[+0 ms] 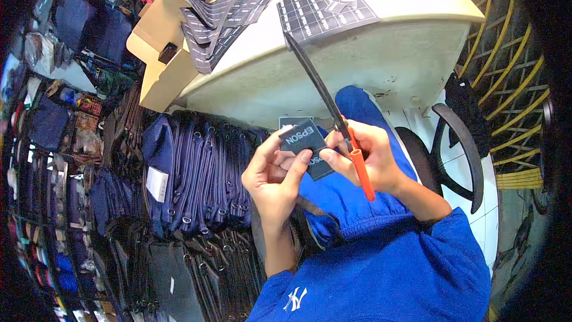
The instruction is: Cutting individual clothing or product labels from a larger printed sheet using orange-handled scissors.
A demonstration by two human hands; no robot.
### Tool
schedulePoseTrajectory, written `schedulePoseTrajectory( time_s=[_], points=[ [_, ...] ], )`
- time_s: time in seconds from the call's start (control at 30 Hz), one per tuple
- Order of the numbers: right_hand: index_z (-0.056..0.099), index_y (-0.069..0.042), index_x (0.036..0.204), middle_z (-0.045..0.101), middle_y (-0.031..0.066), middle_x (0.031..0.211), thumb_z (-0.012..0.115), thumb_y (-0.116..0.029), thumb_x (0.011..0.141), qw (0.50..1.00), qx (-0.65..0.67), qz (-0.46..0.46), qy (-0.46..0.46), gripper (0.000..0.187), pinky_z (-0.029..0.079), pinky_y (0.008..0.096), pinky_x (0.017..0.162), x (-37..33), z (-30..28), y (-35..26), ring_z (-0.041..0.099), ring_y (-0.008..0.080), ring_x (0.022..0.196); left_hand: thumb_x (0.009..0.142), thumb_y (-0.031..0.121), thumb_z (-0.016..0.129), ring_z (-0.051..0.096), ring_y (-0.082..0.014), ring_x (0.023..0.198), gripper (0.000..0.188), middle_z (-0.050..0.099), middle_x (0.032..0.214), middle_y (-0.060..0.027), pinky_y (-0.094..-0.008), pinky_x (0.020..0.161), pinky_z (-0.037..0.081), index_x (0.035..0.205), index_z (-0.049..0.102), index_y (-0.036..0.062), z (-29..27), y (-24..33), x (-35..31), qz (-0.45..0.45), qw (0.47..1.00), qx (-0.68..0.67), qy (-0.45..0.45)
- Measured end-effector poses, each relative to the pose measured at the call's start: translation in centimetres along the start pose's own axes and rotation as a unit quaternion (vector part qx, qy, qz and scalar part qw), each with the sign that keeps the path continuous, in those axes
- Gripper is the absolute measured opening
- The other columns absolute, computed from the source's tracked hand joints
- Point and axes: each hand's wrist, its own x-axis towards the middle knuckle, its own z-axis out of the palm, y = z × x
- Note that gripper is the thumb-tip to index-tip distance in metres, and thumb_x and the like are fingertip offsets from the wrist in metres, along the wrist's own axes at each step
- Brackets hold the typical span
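Between the thumb and fingers of my left hand [269,182] is a small dark grey rectangular label [302,138] with pale print. Scissors [317,82] with orange handles rest in my right hand [375,154]. Their long dark blades point up and away, the tips in front of the table's near edge in this view; whether they touch it I cannot tell. My right thumb and fingertips are close beside the label's right edge; whether they pinch it is unclear. Beneath my hands, another dark label [322,169] lies on my blue-clothed lap, partly hidden.
Ahead stands a white table [405,3] bearing dark printed label sheets [326,15] and creased strips [235,12]. An open cardboard box [156,77] sits at its left end. Stacked navy bags [205,173] lie to my left, a chair armrest [468,158] to my right.
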Motion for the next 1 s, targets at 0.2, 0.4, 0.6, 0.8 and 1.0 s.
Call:
schedulePoseTrajectory(
  time_s=[0.2,0.4,0.6,0.8,1.0],
  points=[
    [0.056,0.001,0.086,0.051,-0.0019,0.076,0.070,-0.009,0.078,0.999,0.017,-0.030,0.009,0.019,0.039,0.0184,0.056,0.3,0.4,0.0,0.046,0.0025,0.065,0.074,-0.014,0.064,0.063,-0.0173,0.085,0.057,0.060,0.096,-0.0159,-0.0225,0.070,0.052,0.119,0.036,0.0050,0.4,-0.1,0.0,0.068,0.998,-0.002,0.012],
    [0.056,0.001,0.085,0.052,-0.0017,0.076,0.069,-0.009,0.079,0.999,0.031,-0.010,0.003,0.018,0.040,0.0179,0.057,0.4,0.6,-0.3,0.047,0.0023,0.067,0.072,-0.016,0.065,0.055,-0.0067,0.069,0.053,0.054,0.083,-0.0076,-0.0175,0.060,0.046,0.109,0.036,0.0081,0.5,-0.1,-0.2,0.067,0.997,0.000,0.046],
    [0.056,-0.002,0.080,0.035,-0.0081,0.058,0.067,-0.003,0.078,0.999,0.023,-0.026,0.027,0.012,0.025,0.0201,0.046,0.5,1.1,0.0,0.031,0.0010,0.052,0.076,-0.012,0.065,0.048,-0.0004,0.064,0.024,0.057,0.078,0.0000,-0.0138,0.053,0.038,0.092,0.053,0.0011,-0.1,0.3,-0.3,0.095,0.988,0.119,0.026],
    [0.055,-0.003,0.080,0.038,-0.0076,0.060,0.066,0.001,0.078,0.998,0.055,0.002,0.018,0.012,0.025,0.0197,0.047,0.7,1.3,-0.9,0.033,0.0002,0.053,0.073,-0.013,0.067,0.053,-0.0056,0.070,0.041,0.062,0.092,-0.0073,-0.0178,0.063,0.045,0.111,0.056,-0.0043,-0.6,0.6,-0.2,0.031,0.998,0.039,-0.036],
    [0.053,0.000,0.082,0.047,-0.0014,0.065,0.071,-0.024,0.077,0.994,0.074,-0.032,-0.078,0.030,0.035,0.0223,0.054,0.4,0.0,0.3,0.044,0.0052,0.059,0.067,-0.015,0.070,0.060,-0.0127,0.084,0.054,0.063,0.096,-0.0114,-0.0247,0.075,0.050,0.118,0.052,-0.0068,-2.2,2.0,-0.6,-0.041,0.996,0.041,-0.073]
  ],
)
